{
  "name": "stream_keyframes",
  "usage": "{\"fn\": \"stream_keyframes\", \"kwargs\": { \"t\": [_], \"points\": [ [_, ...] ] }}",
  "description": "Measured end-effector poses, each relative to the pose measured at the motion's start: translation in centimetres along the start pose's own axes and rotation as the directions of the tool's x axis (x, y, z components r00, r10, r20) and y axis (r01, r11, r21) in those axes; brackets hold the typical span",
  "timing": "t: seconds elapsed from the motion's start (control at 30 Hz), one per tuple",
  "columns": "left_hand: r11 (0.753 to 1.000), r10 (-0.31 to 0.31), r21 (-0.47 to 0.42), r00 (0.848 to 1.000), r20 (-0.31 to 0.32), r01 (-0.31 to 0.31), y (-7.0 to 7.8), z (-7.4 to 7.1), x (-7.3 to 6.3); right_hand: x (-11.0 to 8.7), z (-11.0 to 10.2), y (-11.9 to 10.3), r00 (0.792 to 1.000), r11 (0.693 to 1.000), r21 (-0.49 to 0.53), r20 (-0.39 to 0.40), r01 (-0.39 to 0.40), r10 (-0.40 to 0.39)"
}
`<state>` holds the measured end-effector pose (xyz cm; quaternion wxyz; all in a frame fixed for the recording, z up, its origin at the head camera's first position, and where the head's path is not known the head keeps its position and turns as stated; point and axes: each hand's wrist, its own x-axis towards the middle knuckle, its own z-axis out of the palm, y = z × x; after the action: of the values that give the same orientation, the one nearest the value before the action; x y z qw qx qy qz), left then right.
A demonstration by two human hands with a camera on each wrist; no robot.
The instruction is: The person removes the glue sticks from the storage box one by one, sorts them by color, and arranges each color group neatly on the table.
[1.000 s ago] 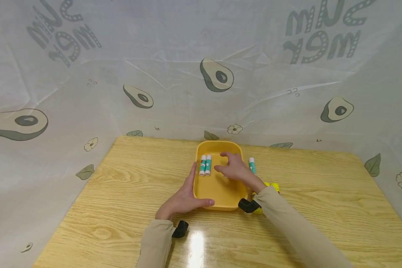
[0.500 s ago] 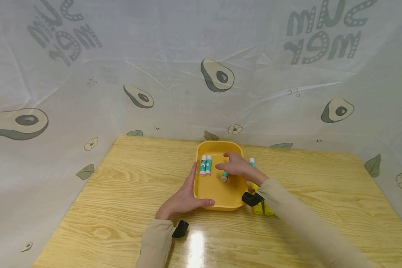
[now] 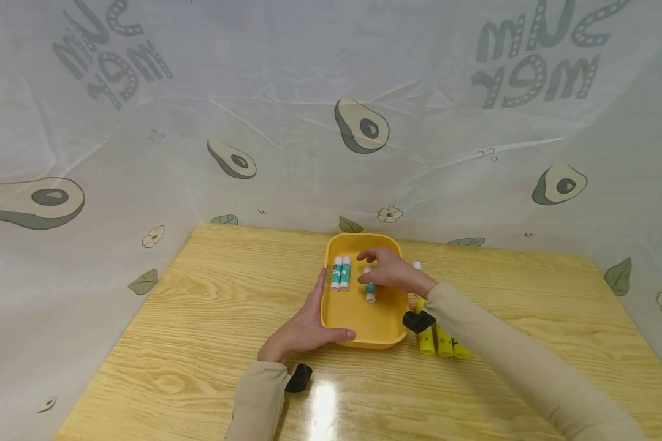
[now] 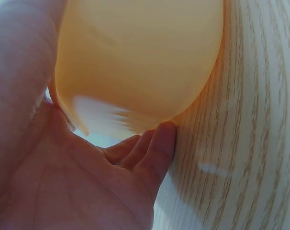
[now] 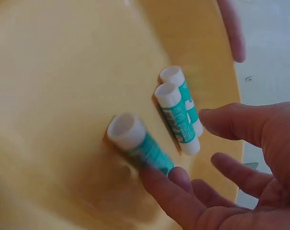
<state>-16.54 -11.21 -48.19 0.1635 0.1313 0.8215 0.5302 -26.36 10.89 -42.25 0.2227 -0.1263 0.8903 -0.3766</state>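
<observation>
- Left hand (image 3: pixel 303 327) holds the near-left corner of a yellow tray (image 3: pixel 358 321), thumb along the near rim; only the left-wrist view shows fingers bent against the tray's outer wall.
- Right hand (image 3: pixel 388 272) hovers over the tray's right half, thumb and fingers well parted, gripping nothing.
- Two green-and-white tubes (image 3: pixel 344 274) lie side by side along the tray's left wall; a third tube (image 3: pixel 370 291) rests toward the tray's right, partly under the right hand.
- The right-wrist view shows what the head view hides: a fingertip overlapping that third tube's end. Whether they touch, one cannot tell.
- Right of the tray, a similar tube (image 3: pixel 417 266) and three yellow tubes (image 3: pixel 444 342) are partly blocked by the right arm's sleeve (image 3: pixel 502 346) and black wrist device (image 3: pixel 416 321).
- Under the tray, a wooden table (image 3: pixel 220 294); beyond it, avocado-print cloth (image 3: pixel 287 122).
</observation>
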Motion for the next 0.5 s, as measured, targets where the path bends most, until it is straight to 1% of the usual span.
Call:
{"fn": "stream_keyframes", "kwargs": {
  "t": [0.13,0.3,0.37,0.5],
  "points": [
    [1.000,0.010,0.000,1.000,0.003,-0.010,0.1,-0.1,-0.1,0.2,0.0,-0.1,1.000,0.995,-0.101,-0.003,-0.008,0.007],
    [1.000,0.014,-0.004,1.000,0.005,-0.014,0.1,-0.1,0.0,0.6,0.0,-0.4,0.998,0.979,-0.198,0.048,-0.038,0.048],
    [1.000,0.010,-0.001,1.000,0.005,-0.010,0.1,-0.1,0.0,0.8,0.1,-0.4,0.996,0.975,-0.218,0.062,-0.042,0.057],
    [1.000,-0.004,0.004,1.000,0.004,0.004,0.1,0.0,-0.1,1.2,0.3,-0.3,0.995,0.979,-0.199,0.083,-0.040,0.058]
  ]
}}
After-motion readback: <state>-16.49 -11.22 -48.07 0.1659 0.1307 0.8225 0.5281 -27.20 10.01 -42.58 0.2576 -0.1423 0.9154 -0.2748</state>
